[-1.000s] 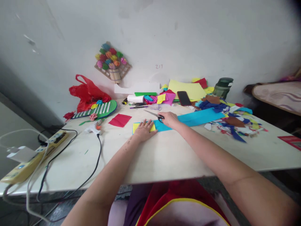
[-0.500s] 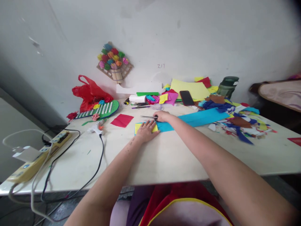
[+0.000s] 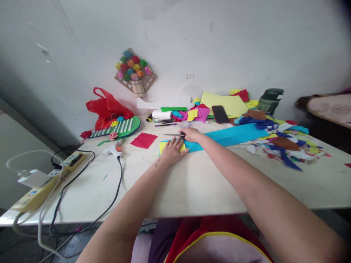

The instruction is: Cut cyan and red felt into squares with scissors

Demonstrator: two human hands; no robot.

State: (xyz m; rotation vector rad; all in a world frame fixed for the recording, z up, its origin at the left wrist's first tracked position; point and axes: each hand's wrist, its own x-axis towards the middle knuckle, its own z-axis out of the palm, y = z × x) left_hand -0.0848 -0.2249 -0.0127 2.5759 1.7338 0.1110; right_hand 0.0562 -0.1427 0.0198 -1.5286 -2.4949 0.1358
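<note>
- Power strip (image 3: 45,190): is lying far to the left of both hands, presumably so its cables are staying out of the work area.
- Bag (image 3: 109,106) and green board (image 3: 134,126): are sitting beyond and to the left of the left hand, apparently set aside.
- Glue gun (image 3: 113,149): is resting left of the left hand, its cord trailing toward the near table edge; the placement is probably leaving it within reach.
- Red sheet (image 3: 144,140): is lying just left of the left hand, apart from the yellow sheet.
- Yellow sheet (image 3: 163,146): is lying on the blue strip's left end, under the left hand, edges seemingly lined up.
- Left hand (image 3: 173,149): is pressing palm-down with fingers spread, grasping nothing; the flat pressure is likely stopping both layers from slipping.
- Scissors (image 3: 172,134): are pointing left, just beyond the left fingers; blade opening is too small to judge.
- Right hand (image 3: 190,134): is grasping the scissors by the handles, apparently for control of the blades.
- Blue strip (image 3: 230,135): is running from beneath the left hand, past the right wrist, toward the scraps (image 3: 285,142) on the right.
</note>
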